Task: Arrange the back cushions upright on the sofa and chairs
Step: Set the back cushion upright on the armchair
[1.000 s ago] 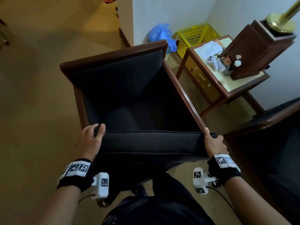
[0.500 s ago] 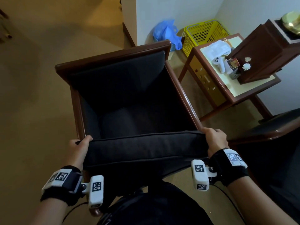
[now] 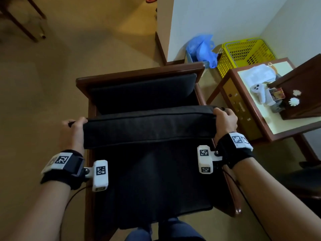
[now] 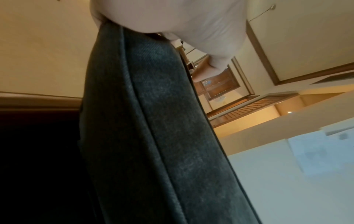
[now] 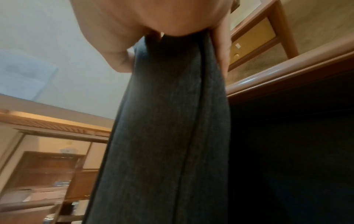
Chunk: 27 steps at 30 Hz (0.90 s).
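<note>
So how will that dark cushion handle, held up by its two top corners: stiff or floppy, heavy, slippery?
The dark cushion probably is fairly firm: its top edge spans straight between the left hand and right hand, hardly sagging. Likely light, since corner pinches carry it. The woven fabric suggests a non-slip grip.

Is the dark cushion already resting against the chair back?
No. Both hands, left hand and right hand, grip the cushion, short of the chair back.

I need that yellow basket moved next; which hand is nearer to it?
Right. The right hand holds the cushion end on the yellow basket's side; the left hand holds the far end.
</note>
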{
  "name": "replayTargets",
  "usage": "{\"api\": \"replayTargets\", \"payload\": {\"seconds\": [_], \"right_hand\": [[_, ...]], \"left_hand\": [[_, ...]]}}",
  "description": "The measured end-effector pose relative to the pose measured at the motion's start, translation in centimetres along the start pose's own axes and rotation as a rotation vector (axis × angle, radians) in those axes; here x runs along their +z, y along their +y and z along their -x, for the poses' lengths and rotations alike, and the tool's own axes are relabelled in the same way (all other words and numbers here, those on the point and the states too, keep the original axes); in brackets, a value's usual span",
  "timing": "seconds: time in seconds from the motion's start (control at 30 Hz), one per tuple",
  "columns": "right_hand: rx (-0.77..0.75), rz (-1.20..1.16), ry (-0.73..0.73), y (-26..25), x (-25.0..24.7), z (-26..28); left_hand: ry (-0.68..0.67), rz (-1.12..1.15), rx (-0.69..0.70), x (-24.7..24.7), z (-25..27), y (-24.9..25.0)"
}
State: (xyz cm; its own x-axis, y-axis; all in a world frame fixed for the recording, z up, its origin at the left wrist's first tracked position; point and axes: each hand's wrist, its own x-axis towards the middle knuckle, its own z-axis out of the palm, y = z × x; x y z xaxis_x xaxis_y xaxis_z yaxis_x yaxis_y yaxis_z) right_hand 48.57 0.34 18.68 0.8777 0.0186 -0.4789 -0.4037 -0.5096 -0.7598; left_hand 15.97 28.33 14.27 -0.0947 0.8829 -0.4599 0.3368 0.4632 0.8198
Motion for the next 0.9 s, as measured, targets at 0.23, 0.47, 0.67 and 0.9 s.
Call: {"api": "replayTargets", "payload": {"seconds": [0.23,0.47,0.67,0.9], "right_hand": [[0.047,0.156,-0.098,0.4,4.7,-4.5],[0.093,-0.161,-0.175,6.4,3.9,-5.7],[0.183,-0.186,-0.148,5.3,5.5,-6.5],[0.073,0.001,-0.2,-2.5,9.8,-10.0]], "left_hand": [[-0.11,-0.031,-0.012,2.6,0.5,-4.5],[-0.103,0.126,-0.427,2.0,1.1,-8.5],[-0.039,0.285,-0.379,4.0,-1.0,-6.4],[-0.091,0.202,-0.094,8.3,-2.9,-1.0]]}}
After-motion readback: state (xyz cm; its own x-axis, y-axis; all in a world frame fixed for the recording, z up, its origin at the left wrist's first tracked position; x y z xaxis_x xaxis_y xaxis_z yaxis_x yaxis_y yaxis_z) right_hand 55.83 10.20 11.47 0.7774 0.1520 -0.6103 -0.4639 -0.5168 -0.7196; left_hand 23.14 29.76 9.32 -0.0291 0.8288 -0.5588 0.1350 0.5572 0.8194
